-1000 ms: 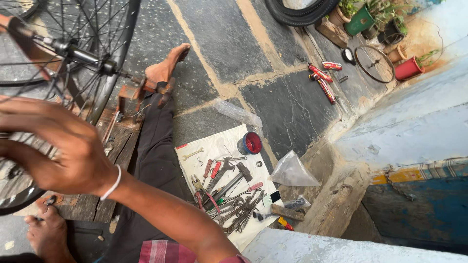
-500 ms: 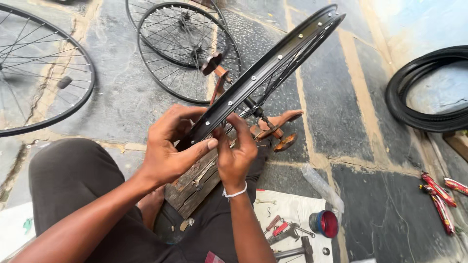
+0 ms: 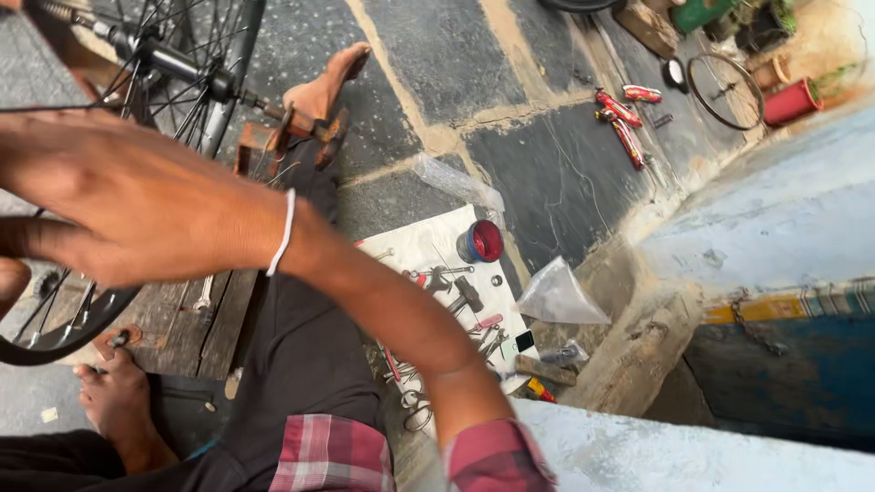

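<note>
Right hand [image 3: 137,205], we find, sits half-curled against the bicycle wheel [image 3: 173,82]; its grip we cannot tell. Left hand [image 3: 11,278] barely shows. Tools [image 3: 456,296] lie nearby.

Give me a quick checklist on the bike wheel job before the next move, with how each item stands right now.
1. Right hand on the wheel: cannot tell; it lies across the view in front of the bicycle wheel, and its grip on the rim is hidden.
2. Left hand: cannot tell; only a sliver shows at the frame's left edge.
3. Axle supported: ok; its near end sits at the wooden stand.
4. Feet clear of spokes: ok; one foot rests past the stand, the other foot below the rim.
5. Tools at hand: ok; wrenches and pliers lie on the white sheet beside the red tin.
</note>
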